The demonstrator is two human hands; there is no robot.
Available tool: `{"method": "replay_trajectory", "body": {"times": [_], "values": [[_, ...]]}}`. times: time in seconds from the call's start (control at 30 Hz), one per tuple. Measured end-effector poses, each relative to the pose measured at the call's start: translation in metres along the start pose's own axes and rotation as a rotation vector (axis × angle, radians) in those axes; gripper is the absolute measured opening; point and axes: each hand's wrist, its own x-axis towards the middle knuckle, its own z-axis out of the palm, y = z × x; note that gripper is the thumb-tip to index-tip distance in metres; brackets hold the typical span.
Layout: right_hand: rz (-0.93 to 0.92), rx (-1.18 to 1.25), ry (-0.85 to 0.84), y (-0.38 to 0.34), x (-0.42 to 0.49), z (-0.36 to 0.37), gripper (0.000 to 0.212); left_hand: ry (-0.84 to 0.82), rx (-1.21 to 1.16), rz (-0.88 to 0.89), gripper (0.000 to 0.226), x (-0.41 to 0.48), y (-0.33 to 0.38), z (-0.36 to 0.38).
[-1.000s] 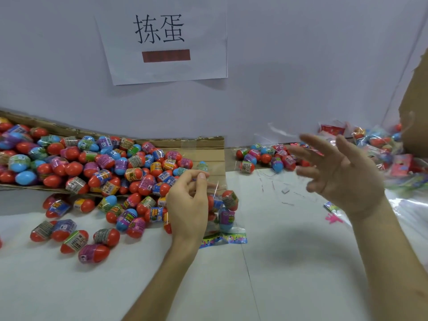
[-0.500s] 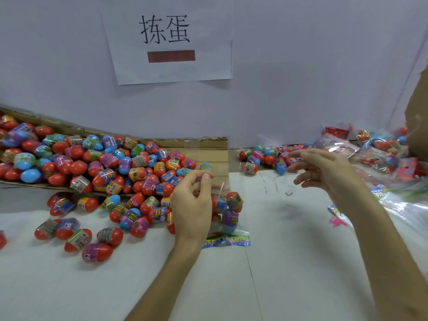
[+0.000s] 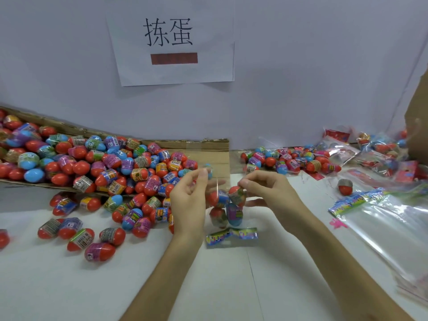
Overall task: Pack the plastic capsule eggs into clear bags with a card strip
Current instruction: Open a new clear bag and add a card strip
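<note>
The left hand (image 3: 187, 205) and right hand (image 3: 271, 193) each pinch a top edge of the clear plastic bag (image 3: 218, 185), probably holding it upright so the red-and-blue plastic capsule eggs (image 3: 225, 205) settle inside, above the colourful card strip (image 3: 231, 236) lying on the white table (image 3: 231, 286)

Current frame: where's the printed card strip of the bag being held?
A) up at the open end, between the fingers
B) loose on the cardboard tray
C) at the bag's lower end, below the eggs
C: the card strip sits at the near end of the clear bag, below the eggs inside it, while the left hand and right hand pinch the far end.
</note>
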Motion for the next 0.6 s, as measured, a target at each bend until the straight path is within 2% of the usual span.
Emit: {"method": "replay_trajectory", "body": {"times": [0.13, 0.27, 0.4, 0.47, 0.6], "values": [[-0.01, 0.07, 0.105, -0.0018, -0.001, 0.0046, 0.014, -0.103, -0.187, -0.145, 0.047, 0.0013, 0.0034, -0.0009], [-0.035, 0.11, 0.144, -0.0047, -0.0024, 0.0063, 0.016, -0.195, -0.174, -0.207, 0.06, 0.0011, 0.0016, -0.0007], [-0.04, 0.126, 0.152, -0.0054, -0.0024, 0.0056, 0.016, -0.108, -0.185, -0.258, 0.034, -0.0001, -0.0002, -0.0002], [-0.043, 0.142, 0.134, -0.0048, -0.0025, 0.0064, 0.016, -0.122, -0.182, -0.25, 0.023, -0.0004, -0.0004, 0.0005], [-0.034, 0.15, 0.063, -0.0025, -0.0033, 0.0114, 0.014, -0.142, -0.205, -0.231, 0.016, -0.0029, 0.0026, 0.0003]]}}
